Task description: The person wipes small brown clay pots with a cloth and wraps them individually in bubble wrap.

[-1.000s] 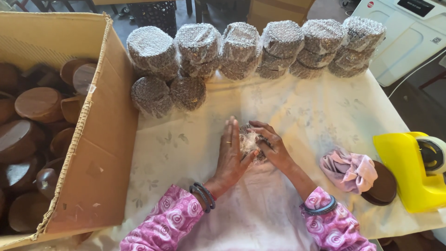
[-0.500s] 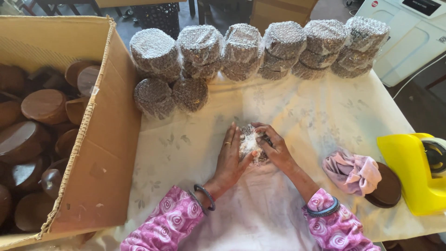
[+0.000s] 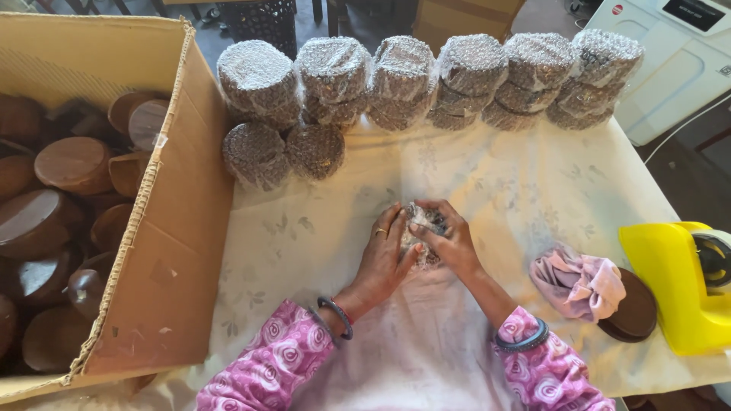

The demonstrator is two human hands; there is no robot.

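Both hands, left (image 3: pixel 383 257) and right (image 3: pixel 451 242), curl closed around a bubble-wrapped bundle (image 3: pixel 420 225) on the tablecloth (image 3: pixel 320 228).

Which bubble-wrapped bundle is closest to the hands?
The bubble-wrapped bundle clasped between the left hand and right hand; the others sit along the table's far edge.

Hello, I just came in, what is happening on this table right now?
A person in pink patterned sleeves presses both hands around a small bundle in bubble wrap on the white cloth. The left hand cups its side and the right hand lies over it. Behind them stands a row of wrapped bundles. At the left, an open cardboard box holds brown wooden pieces. At the right lie a pink cloth and a yellow tape dispenser.
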